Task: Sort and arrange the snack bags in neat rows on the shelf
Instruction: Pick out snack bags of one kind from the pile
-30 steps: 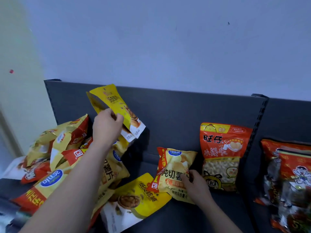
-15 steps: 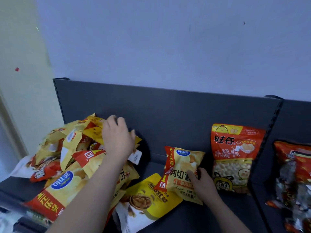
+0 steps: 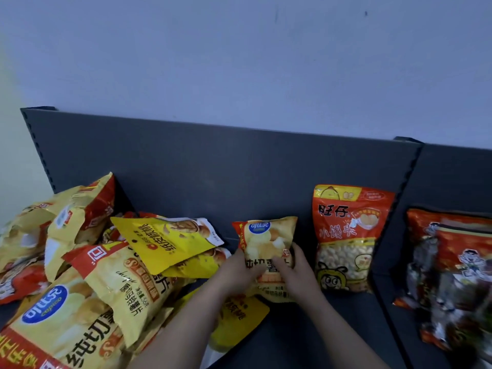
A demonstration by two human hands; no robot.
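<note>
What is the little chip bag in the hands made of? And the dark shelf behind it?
The little chip bag looks like thin plastic film with a glossy printed finish: it catches the light and crumples into soft wrinkles. The shelf is probably painted metal, matte dark gray: its back is flat and stiff, with a row of small punched slots along the edge.

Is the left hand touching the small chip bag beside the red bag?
Touching. The head view shows the left hand with its fingers curled over the lower left part of the chip bag, no gap between them.
</note>
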